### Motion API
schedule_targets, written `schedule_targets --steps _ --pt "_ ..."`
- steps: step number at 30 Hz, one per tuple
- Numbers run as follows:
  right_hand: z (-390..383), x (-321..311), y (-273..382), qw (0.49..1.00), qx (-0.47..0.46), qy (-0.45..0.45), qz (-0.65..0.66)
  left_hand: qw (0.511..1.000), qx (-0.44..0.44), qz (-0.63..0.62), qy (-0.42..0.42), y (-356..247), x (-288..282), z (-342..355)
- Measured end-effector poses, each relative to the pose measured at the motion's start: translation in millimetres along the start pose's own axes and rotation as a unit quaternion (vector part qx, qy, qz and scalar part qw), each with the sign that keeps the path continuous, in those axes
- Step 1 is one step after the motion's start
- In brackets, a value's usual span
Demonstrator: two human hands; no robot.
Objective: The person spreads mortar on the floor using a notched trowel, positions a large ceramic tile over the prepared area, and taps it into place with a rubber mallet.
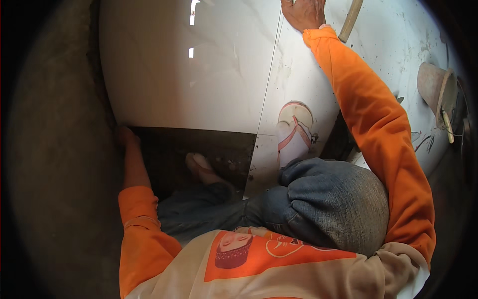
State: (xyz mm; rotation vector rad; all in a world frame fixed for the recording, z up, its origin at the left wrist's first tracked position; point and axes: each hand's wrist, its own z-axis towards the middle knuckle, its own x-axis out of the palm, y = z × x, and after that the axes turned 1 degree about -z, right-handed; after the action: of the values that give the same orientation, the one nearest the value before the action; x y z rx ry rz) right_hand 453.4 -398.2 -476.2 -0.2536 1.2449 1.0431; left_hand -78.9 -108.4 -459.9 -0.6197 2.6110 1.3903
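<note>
A large glossy white tile (189, 94) lies in front of me, its near edge bordering a dark untiled patch (164, 144). My left hand (126, 135), deep in shadow, is at the tile's near left corner beside the wall; its fingers are hidden. Far forward, my right hand (304, 14) rests over the neighbouring white tile (294, 65), just right of the joint between the two. The picture's upper edge cuts off its fingertips, so I cannot make out what is in them. Close to that hand lies a wooden handle (351, 20), its far end out of view.
A grey-brown wall (59, 124) runs along the left. One foot in a flip-flop (295, 119) stands on the tiled floor; my other foot (201, 167) is in the dark patch. At right sits a dirty bucket (432, 89) on its side, with thin wires (424, 143) nearby.
</note>
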Motion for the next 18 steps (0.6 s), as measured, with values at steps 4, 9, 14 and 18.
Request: schedule_targets --steps 4,9,14,18 --pt "1.0 0.9 35.0 0.997 -0.04 0.058 -0.041 0.914 -0.102 -0.387 -0.062 0.0 6.0 -13.3" --pt "-7.5 -9.1 42.9 0.982 -0.013 0.179 -0.061 0.744 -0.098 -0.636 -0.177 -48.9 -17.5 -92.7" --pt "-23.1 -18.2 27.5 0.983 0.001 0.174 -0.064 0.743 -0.04 -0.655 -0.131 -102.0 13.0 -205.5" --pt "-45.0 -32.5 21.0 0.979 0.03 0.196 -0.049 0.805 0.263 -0.532 0.003 -96.1 18.3 -319.1"
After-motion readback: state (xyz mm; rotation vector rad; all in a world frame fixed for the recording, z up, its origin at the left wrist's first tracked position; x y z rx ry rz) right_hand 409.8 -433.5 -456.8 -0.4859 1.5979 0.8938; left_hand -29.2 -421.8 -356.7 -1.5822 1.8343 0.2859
